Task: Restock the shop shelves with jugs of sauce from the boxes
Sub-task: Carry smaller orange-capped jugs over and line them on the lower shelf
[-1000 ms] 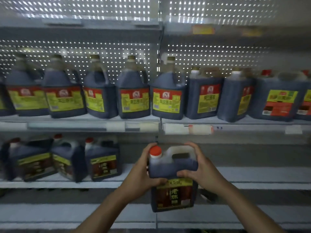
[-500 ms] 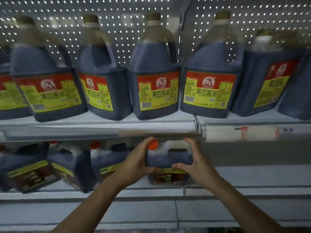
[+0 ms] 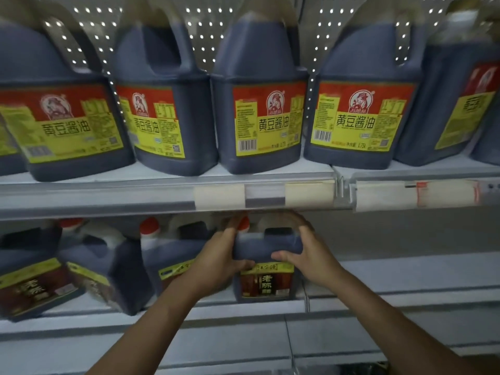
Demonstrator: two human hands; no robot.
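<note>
Pegboard-backed lower shelf [image 3: 378, 269] takes the jug [image 3: 266, 266] at centre, left hand [image 3: 216, 255] and right hand [image 3: 305, 253] fingers grasping its shoulders; placing step, next release at six o'clock.

Two white metal shop shelves are running across the view, one above the other. The upper shelf [image 3: 162, 182] is carrying a row of large dark jugs with red and yellow labels [image 3: 266, 101], standing upright side by side and nearly touching; paper price tags [image 3: 219, 196] are sitting in the clear strip along its front edge. The lower shelf [image 3: 405, 272] is carrying smaller dark jugs with red caps and brown labels [image 3: 108, 269] crowded at its left end, and one more brown-labelled jug [image 3: 266, 280] is standing just right of them, near the middle. The right part of this shelf is showing bare white surface.
</note>
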